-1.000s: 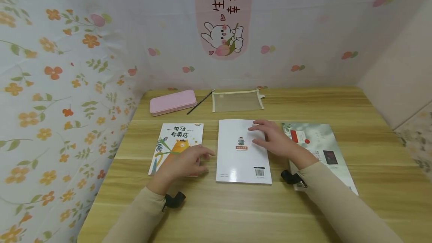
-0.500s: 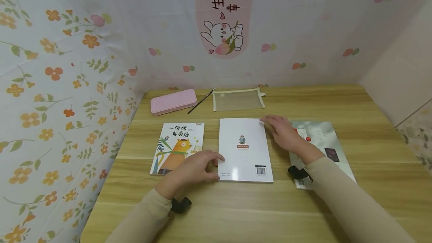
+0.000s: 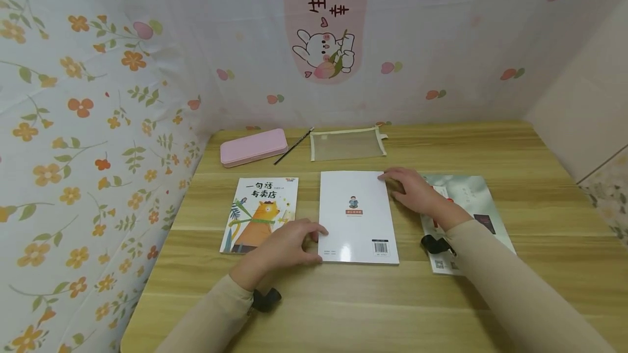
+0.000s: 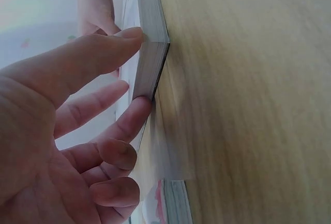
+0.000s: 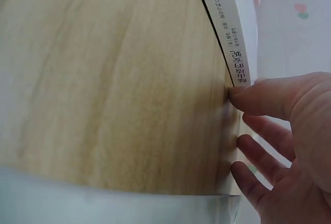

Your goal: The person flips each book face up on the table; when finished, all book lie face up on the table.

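Observation:
A white book (image 3: 353, 222) lies back cover up on the wooden table, a small reading-figure logo and a barcode on it. My left hand (image 3: 289, 244) holds its near left corner: in the left wrist view the thumb is at the corner of the page block (image 4: 150, 63), one fingertip against the side, the other fingers curled. My right hand (image 3: 417, 195) is at the far right corner, index finger over the cover's corner. The right wrist view shows the thumb at the end of the printed spine (image 5: 235, 53).
Left of it lies a book with an orange bear (image 3: 262, 225); right, partly under my forearm, a pale green book (image 3: 466, 195). Behind are a pink pencil case (image 3: 254, 147), a dark pencil (image 3: 293, 147) and a mesh zip pouch (image 3: 348, 146). A printed curtain (image 3: 432, 42) backs the table.
My right hand has moved off the white cover to its far right corner. My left hand has come right, from over the bear book to the white book's near left corner.

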Demonstrator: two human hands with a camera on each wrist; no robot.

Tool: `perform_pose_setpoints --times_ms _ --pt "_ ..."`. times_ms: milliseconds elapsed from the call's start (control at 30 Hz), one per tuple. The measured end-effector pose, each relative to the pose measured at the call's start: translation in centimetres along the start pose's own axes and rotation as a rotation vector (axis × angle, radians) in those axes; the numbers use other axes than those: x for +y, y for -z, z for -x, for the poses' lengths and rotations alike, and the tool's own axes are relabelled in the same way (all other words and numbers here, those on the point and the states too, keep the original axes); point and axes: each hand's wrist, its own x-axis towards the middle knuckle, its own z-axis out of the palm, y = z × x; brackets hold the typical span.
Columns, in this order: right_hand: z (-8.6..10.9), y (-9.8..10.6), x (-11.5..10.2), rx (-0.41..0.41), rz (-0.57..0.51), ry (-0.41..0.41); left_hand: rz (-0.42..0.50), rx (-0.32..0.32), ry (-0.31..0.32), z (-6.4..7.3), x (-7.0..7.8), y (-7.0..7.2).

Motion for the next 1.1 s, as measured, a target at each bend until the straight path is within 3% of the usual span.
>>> perform_pose_setpoints --times_ms 367,600,767,933,1100 --pt "-1.0 0.2 0.1 -0.006 -0.022 0.045 0.067 0.03 0.004 0.1 0.0 -0.1" --pt "-1.2 -0.1 0.1 0.033 -0.004 0.009 0.12 0.042 0.037 0.0 -0.1 -0.6" --pt "-0.8 0.3 0.2 0.066 0.017 -0.02 0.109 0.048 0.043 -0.1 0.0 -0.6" --pt "-0.4 0.6 0.1 0.097 0.06 0.001 0.105 0.058 0.05 0.1 0.0 -0.6" --pt "-0.2 1.0 0.0 0.08 0.077 -0.01 0.067 0.068 0.041 0.6 -0.1 -0.7"
